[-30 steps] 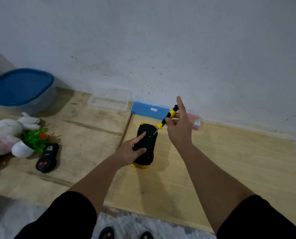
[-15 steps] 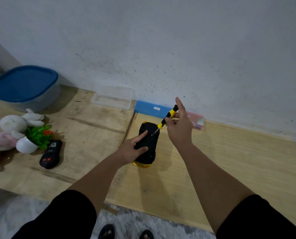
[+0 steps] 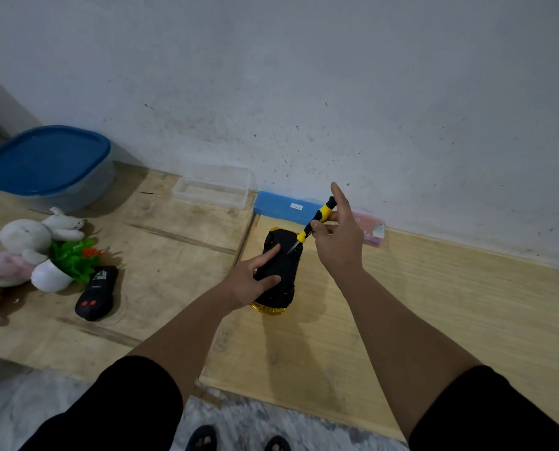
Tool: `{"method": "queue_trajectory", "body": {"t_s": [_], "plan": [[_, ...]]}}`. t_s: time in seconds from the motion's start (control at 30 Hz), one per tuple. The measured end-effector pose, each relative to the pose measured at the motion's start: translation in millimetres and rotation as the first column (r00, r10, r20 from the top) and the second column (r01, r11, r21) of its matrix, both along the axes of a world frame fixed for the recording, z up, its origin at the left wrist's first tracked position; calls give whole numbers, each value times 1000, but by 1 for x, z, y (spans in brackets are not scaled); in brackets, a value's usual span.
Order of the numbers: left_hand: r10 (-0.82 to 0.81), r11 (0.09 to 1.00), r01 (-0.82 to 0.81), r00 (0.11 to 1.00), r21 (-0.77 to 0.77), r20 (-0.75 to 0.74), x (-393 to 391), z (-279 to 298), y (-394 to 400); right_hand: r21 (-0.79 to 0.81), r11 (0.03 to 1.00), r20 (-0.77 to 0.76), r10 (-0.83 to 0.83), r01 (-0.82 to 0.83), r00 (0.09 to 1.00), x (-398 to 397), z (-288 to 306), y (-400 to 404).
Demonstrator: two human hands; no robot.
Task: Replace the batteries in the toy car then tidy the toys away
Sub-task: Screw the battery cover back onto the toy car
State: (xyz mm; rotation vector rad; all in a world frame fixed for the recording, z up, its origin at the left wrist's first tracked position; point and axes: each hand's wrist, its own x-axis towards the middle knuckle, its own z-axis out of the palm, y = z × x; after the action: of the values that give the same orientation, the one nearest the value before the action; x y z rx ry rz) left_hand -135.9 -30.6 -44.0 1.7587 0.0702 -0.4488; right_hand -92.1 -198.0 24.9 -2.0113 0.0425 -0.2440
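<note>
Right grip: right hand (image 3: pixel 338 242) pinches the screwdriver (image 3: pixel 317 220) by its yellow-and-black handle, forefinger raised straight off it; tip angled down onto the car's underside.
Left grip: left hand (image 3: pixel 250 281) rests on the toy car (image 3: pixel 279 270), forefinger laid straight along the black belly, thumb across it, steadying.
Car position: upside down on the pale worktop (image 3: pixel 434 304), centre of view, yellow body showing at its 6 o'clock end.
Risk, slip: tip sits just beside the left forefinger; if the driver skates off the screw it likely jabs that finger or scratches the plastic.
Risk, cam-out: shaft is tilted, not square to the screw; I judge the head could strip.
Risk, loss: a freed screw could roll into the seam between the boards.
Lidded tub (image 3: pixel 48 167): 10 o'clock of the car, blue lid on, contents hidden.
Clear tray (image 3: pixel 211 192): 11 o'clock, by the wall; appears to hold nothing.
Blue box (image 3: pixel 283 208): 12 o'clock, closed.
Pink pack (image 3: pixel 374 234): 2 o'clock; contents unclear.
Loose toys: white plush (image 3: pixel 30 234), toy plant (image 3: pixel 66 262), remote (image 3: pixel 97 292) at 9 o'clock, in no container.
</note>
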Motion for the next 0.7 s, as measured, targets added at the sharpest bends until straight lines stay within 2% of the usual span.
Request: {"method": "queue_trajectory", "body": {"t_s": [0.7], "plan": [[-28, 999, 28, 1000, 21, 1, 6, 9, 3, -5, 1000, 11, -30, 30, 999, 9, 8, 0]]}}
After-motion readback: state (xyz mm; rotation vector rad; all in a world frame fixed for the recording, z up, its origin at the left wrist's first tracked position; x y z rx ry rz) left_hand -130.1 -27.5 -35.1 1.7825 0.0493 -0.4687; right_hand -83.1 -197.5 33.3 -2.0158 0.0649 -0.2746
